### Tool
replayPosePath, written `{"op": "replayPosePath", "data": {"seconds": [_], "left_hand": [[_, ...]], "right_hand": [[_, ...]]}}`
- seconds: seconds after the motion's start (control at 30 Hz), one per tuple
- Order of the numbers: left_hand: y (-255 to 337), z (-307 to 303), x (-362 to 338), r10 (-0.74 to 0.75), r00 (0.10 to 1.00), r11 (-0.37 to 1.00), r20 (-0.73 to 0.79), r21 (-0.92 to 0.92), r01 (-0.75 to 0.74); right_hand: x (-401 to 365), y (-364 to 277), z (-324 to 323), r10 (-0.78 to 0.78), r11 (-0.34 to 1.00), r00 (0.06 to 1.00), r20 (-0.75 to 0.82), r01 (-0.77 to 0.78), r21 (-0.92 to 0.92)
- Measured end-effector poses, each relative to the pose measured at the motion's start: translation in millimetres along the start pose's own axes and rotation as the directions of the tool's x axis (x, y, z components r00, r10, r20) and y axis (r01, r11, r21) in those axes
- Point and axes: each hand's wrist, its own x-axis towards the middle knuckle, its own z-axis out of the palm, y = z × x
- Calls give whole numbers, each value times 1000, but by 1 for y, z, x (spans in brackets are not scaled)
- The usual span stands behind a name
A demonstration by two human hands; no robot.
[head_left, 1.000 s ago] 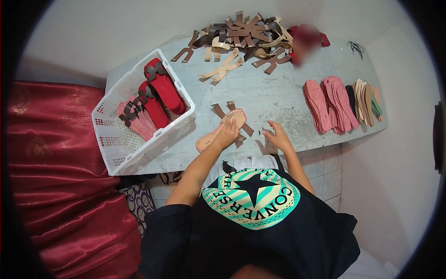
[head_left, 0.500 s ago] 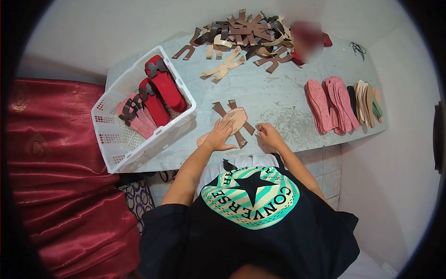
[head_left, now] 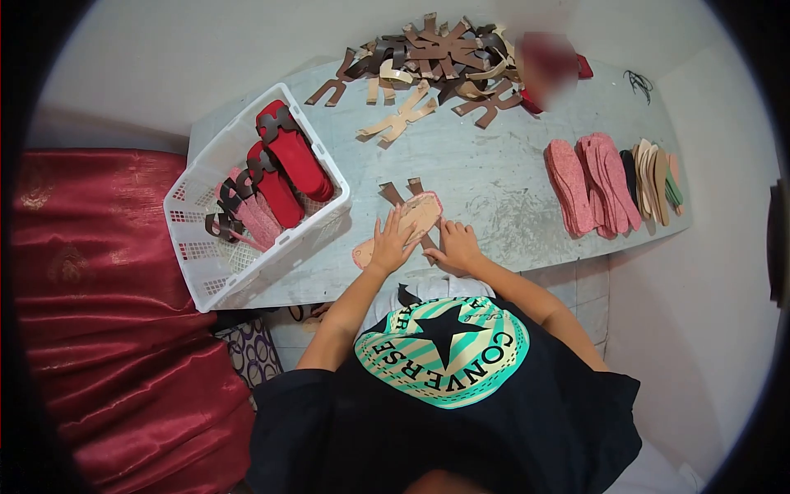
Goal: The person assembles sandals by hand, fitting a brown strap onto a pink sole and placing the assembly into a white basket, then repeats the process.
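A pale tan sandal insole [head_left: 425, 212] with a pink rim lies on the table, slanting from lower left to upper right. Beneath it is a brown cross-shaped strap [head_left: 390, 194], with two ends showing beyond the far edge and another partly visible by my right hand. My left hand [head_left: 393, 245] rests flat over the middle of the insole, fingers spread. At the near right edge, my right hand [head_left: 459, 246] lies with fingers stretched out and thumb apart, touching the strap ends and partly hiding them.
A white plastic basket [head_left: 325, 218] at the left holds red and pink sandals with dark straps. Brown and beige straps [head_left: 444, 51] are heaped at the back. Pink soles [head_left: 569, 188] and other coloured soles [head_left: 658, 185] stand in rows at the right. Black cord [head_left: 638, 84] lies at the back right.
My right hand has moved left and down onto the strap ends beside the insole, its fingers straightening. My left hand stays on the insole with its fingers more spread.
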Motion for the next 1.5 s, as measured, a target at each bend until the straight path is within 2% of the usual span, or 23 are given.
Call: {"op": "replayPosePath", "data": {"seconds": [0.07, 0.33, 0.93, 1.1, 1.27, 1.33, 1.37, 1.4, 1.43, 1.5], "left_hand": [[-1, 3, -1, -15, 1000, 999, -6, -32, 14], [-5, 5, 2, 74, 993, 997, -94, -22, -77], [-4, 2, 9, 136, 986, 989, -96, -41, -141], [-2, 3, 8, 116, 988, 992, -102, -31, -120], [0, 1, 7, 90, 990, 995, -104, -42, -95], [0, -3, 9, 178, 982, 975, -69, 144, -167], [-1, -6, 11, 176, 982, 976, -72, 144, -164], [-1, -7, 13, 204, 979, 967, -8, 161, -200], [-1, -7, 14, 229, 972, 956, 56, 175, -235], [-1, -6, 15, 234, 969, 960, 73, 140, -242]], "right_hand": [[1, -2, 7, -42, 990, 999, 13, 43, -131], [-2, 2, 14, -52, 995, 998, -26, 50, -84], [-4, 3, 15, -31, 998, 999, 16, 32, -53], [-5, 2, 13, -41, 998, 999, 15, 41, -40], [-7, 3, 7, -18, 998, 1000, -3, 19, 53], [-7, 7, -3, -15, 996, 1000, 20, 13, 85], [-6, 10, -8, -7, 993, 999, 38, 3, 116], [-7, 16, -12, -10, 993, 999, 41, 6, 114], [-8, 22, -15, -14, 982, 1000, 24, 10, 187], [-11, 29, -20, -10, 960, 1000, -22, 15, 280]]}}
